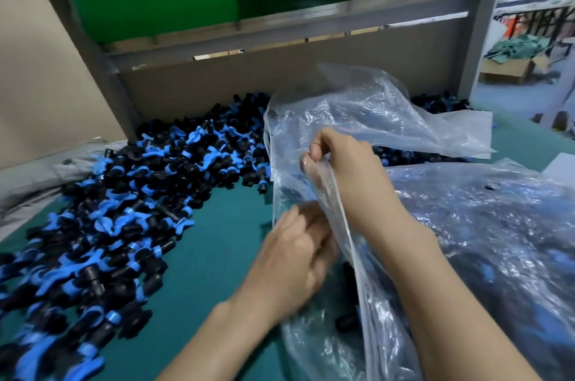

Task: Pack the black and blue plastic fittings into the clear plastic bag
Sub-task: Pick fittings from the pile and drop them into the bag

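**Operator:** Plastic film is my worry. My right hand [342,159] pinches the rim of the clear bag [351,110] between thumb and fingers, holding the mouth up.

**Supervisor:** And the other?

**Operator:** My left hand [298,243] is curled at the mouth, just below the right. Whether it grips film or parts, I cannot tell.

**Supervisor:** What could go wrong?

**Operator:** If that pinch slips, I judge the mouth would sag shut and pieces would spill onto the counter [217,256]. A few packed fittings [345,321] lie low in the bag, beneath my wrists. The loose fittings [124,194] are heaped to the left of my left hand and beyond it.

**Supervisor:** Anything in the way?

**Operator:** A filled bag [497,225] crowds in just right of my right forearm, so the two films could snag. A cardboard wall [217,78] closes off the far side.
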`<state>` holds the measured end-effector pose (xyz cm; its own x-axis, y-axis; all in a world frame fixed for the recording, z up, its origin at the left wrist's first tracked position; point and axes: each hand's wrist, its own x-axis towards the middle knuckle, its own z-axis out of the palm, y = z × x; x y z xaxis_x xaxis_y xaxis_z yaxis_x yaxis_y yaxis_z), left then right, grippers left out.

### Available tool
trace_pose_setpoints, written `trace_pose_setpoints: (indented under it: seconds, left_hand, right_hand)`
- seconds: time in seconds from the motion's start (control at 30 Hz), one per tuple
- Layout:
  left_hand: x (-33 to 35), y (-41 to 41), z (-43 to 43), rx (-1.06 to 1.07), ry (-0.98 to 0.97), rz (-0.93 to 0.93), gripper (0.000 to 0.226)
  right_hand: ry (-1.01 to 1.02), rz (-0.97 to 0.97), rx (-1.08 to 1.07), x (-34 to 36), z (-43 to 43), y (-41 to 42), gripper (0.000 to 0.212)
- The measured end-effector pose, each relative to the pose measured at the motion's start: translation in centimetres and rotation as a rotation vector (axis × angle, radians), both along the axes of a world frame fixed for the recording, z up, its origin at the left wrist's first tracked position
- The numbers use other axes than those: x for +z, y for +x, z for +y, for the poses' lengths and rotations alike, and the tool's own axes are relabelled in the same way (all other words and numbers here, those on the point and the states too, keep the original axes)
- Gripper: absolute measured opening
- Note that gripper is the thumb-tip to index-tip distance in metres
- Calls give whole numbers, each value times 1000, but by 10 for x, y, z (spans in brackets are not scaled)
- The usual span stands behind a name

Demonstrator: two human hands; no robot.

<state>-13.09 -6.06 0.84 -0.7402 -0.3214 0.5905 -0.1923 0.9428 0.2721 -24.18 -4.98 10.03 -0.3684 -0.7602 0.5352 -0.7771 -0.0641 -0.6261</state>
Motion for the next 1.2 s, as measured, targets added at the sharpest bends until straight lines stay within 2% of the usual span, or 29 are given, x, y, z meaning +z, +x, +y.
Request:
trace_pose_setpoints:
  seconds: [0.03,0.1,0.17,0.27,0.33,0.43,0.5,0.57,0.67,0.73,0.8,0.83,0.9,1.07,1.2]
  left_hand:
    - [7,38,-25,160,-99,10,24]
    - [-4,79,-51,428,-93,22,29]
    - [-13,91,-63,706,-17,-55,38]
    - [-12,111,-94,1144,-36,-170,51]
    - [-9,122,-101,1269,23,-217,51]
    - [-11,124,-102,1298,45,-328,48]
    - [-10,124,-104,1292,39,-309,45]
    - [-7,123,-102,1247,15,-203,32]
    - [-4,118,-93,1037,32,160,17]
    - [0,109,-81,812,291,409,13]
    - [-3,96,-72,584,696,618,13]
    - [-4,89,-69,511,868,697,19]
    - [-8,80,-67,432,1081,786,28]
    - [-12,79,-74,286,1286,978,26]
    - [-13,81,-78,300,1289,994,26]
  right_hand:
    - [21,4,7,-4,0,0,18]
    - [93,22,1,-12,-3,0,18]
    - [157,26,3,-24,-5,-1,19]
    - [227,100,-50,-32,-5,0,22]
    - [219,97,-53,-33,-5,-1,24]
    - [210,108,-37,-35,-6,-1,26]
    - [209,117,-37,-34,-6,-1,24]
    - [211,127,-35,-34,-7,-1,23]
    - [221,133,-33,-34,-8,-1,22]
    - [226,140,-30,-34,-8,-1,22]
    - [227,138,-26,-34,-8,-1,21]
    - [226,131,-22,-34,-8,-1,21]
    - [228,120,-12,-34,-7,-1,21]
    - [230,114,6,-32,-6,0,23]
    - [229,107,8,-31,-6,0,22]
